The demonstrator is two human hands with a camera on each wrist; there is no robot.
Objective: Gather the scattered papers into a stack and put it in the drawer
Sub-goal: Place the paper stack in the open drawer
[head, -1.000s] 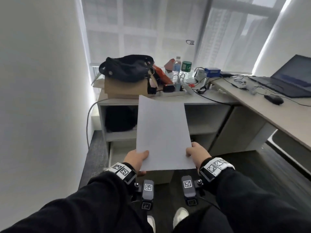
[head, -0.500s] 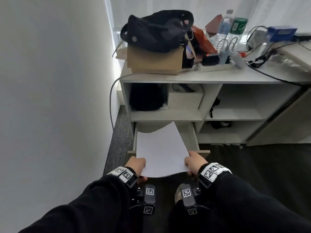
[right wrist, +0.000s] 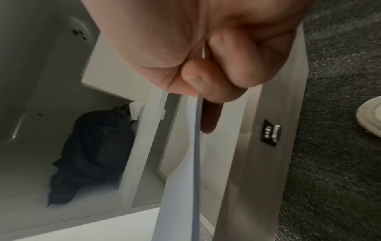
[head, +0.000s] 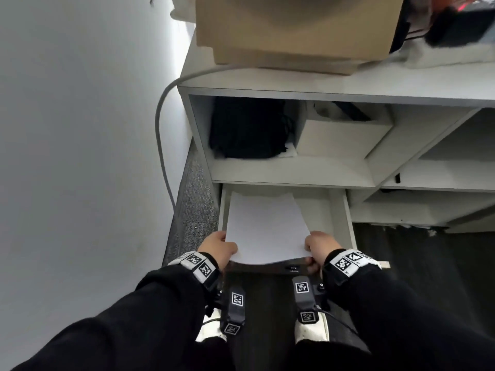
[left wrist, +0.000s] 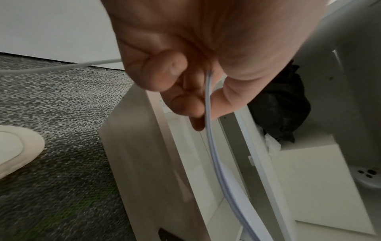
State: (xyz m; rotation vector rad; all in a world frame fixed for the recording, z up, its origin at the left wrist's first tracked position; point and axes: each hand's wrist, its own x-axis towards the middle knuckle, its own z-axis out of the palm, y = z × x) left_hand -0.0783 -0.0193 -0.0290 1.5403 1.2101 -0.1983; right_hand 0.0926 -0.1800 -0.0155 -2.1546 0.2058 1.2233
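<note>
A stack of white papers [head: 265, 226] hangs over the open drawer [head: 340, 218] at the bottom left of the white shelf unit. My left hand [head: 218, 249] pinches the stack's near left corner and my right hand [head: 318, 246] pinches its near right corner. In the left wrist view the stack's edge [left wrist: 216, 163] runs down from between thumb and fingers [left wrist: 181, 104], above the drawer's front panel [left wrist: 148, 163]. The right wrist view shows the paper edge [right wrist: 195, 154] pinched the same way, next to the drawer front's lock [right wrist: 271, 132]. The far end of the stack reaches under the shelf above.
A cardboard box [head: 297, 30] sits on the unit's top. A black bag [head: 249, 127] and a white box [head: 337, 137] fill the shelf above the drawer. A grey cable [head: 160, 145] runs down the left wall. Grey carpet and my white shoes [head: 312, 328] lie below.
I have leaned in closer and lower. The stack has gone down and forward, from held up before the shelf to lying over the open drawer, both hands still holding it.
</note>
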